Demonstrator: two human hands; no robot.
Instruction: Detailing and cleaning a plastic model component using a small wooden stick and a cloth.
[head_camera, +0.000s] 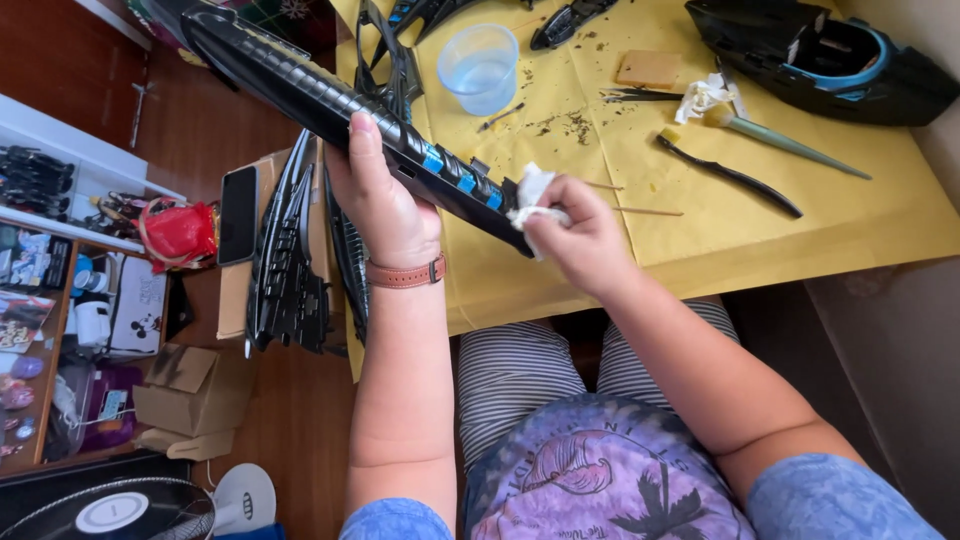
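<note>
Left hand (385, 205) grips long black model part (330, 100); right hand (580, 240) pinches white cloth (532, 200) against it.

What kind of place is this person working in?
Likely a home hobby corner for cleaning or model work: a yellow-covered table strewn with black plastic parts and brushes, beside cluttered shelves and cardboard boxes.

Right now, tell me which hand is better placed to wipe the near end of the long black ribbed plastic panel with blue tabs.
Right hand: it pinches the crumpled white tissue against that end of the panel. Left hand grips the panel's middle, steadying it.
</note>
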